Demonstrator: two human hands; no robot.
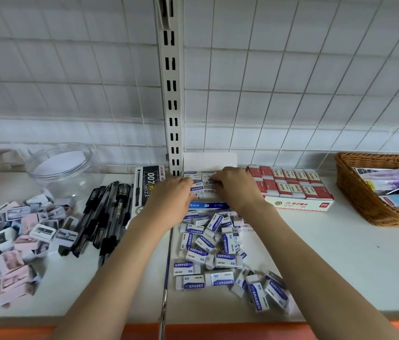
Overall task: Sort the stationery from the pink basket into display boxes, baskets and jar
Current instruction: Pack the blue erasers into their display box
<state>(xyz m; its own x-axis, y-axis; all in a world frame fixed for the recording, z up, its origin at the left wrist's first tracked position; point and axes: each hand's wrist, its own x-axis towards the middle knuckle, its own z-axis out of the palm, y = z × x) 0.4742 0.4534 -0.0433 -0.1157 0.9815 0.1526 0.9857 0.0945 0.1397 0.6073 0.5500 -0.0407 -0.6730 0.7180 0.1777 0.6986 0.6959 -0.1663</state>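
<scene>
both hands, left hand point(177, 192) and right hand point(230, 185), seem to pinch blue erasers point(197, 188) into neat rows inside the eraser display box point(209, 205) at the counter's point(340, 253) back edge.

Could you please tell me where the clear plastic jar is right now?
In the head view, the clear plastic jar stands far left against the wall, behind the pencil sharpeners and black pens.

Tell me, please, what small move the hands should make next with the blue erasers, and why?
Probably seat the erasers now under both hands, left hand and right hand, flat in the blue display box, then reach back for more. The box looks only partly filled, and a pile of loose blue erasers lies on the shelf just in front.
</scene>
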